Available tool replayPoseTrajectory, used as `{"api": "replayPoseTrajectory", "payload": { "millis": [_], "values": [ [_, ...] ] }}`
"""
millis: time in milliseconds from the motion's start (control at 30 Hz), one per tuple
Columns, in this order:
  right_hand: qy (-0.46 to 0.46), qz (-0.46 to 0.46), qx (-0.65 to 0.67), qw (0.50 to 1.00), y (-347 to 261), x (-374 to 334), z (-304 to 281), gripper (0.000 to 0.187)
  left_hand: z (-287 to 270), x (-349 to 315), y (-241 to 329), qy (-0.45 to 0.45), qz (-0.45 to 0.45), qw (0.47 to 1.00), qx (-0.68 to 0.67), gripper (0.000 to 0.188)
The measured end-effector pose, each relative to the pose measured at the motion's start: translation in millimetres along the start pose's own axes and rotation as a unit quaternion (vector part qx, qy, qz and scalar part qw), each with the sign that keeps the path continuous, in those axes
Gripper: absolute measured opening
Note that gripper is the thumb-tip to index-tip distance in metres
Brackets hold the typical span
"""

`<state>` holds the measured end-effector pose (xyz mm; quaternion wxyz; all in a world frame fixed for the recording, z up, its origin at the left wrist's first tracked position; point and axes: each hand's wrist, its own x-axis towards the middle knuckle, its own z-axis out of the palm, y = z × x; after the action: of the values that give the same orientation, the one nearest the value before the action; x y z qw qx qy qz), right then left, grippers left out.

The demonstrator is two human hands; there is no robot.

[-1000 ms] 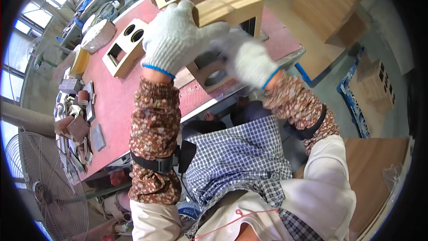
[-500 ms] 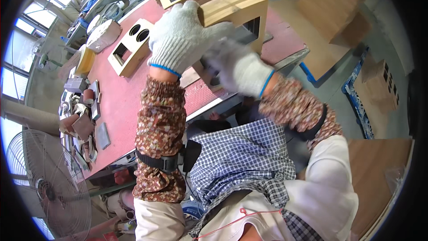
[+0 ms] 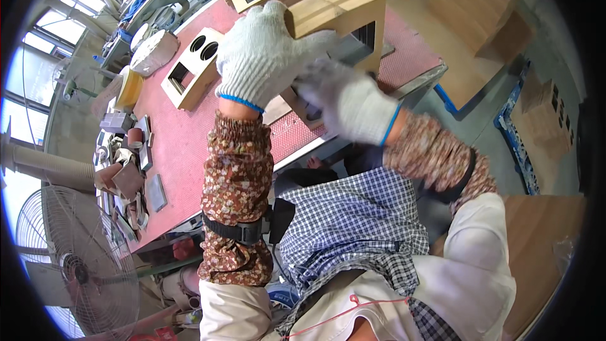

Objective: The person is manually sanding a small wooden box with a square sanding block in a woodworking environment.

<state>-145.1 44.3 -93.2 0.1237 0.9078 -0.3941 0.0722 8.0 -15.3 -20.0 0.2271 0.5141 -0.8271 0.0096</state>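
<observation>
In the head view, our left hand in a blue-cuffed white knitted glove point(image 3: 255, 57) is closed over one side of the pale rectangular wooden box with cut-out openings point(image 3: 341, 9), which is at the near edge of the pink textured tabletop point(image 3: 180, 158). Our right hand in a matching glove point(image 3: 360, 104) is blurred and partly curled by the box's near face; we cannot tell whether it grips anything. We'd judge a firm left hold and light, even right-hand pressure best here.
</observation>
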Motion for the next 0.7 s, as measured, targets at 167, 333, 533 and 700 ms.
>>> {"api": "replayPoseTrajectory", "payload": {
  "millis": [167,333,533,700],
  "values": [
    [-0.113,0.082,-0.006,0.99,0,4,-26,0.054,0,0,-2,0.009,0.002,1.0,0.015,0.074],
    [-0.118,0.115,0.113,0.98,24,-3,-36,0.051,1,6,1,-0.006,-0.007,1.0,0.002,0.074],
    [-0.166,0.151,0.156,0.962,15,13,-49,0.049,-2,-2,1,-0.003,-0.02,1.0,-0.004,0.076],
    [-0.068,0.105,0.049,0.991,7,24,16,0.044,-2,-2,4,0.025,-0.004,0.999,0.035,0.077]
  ]
}}
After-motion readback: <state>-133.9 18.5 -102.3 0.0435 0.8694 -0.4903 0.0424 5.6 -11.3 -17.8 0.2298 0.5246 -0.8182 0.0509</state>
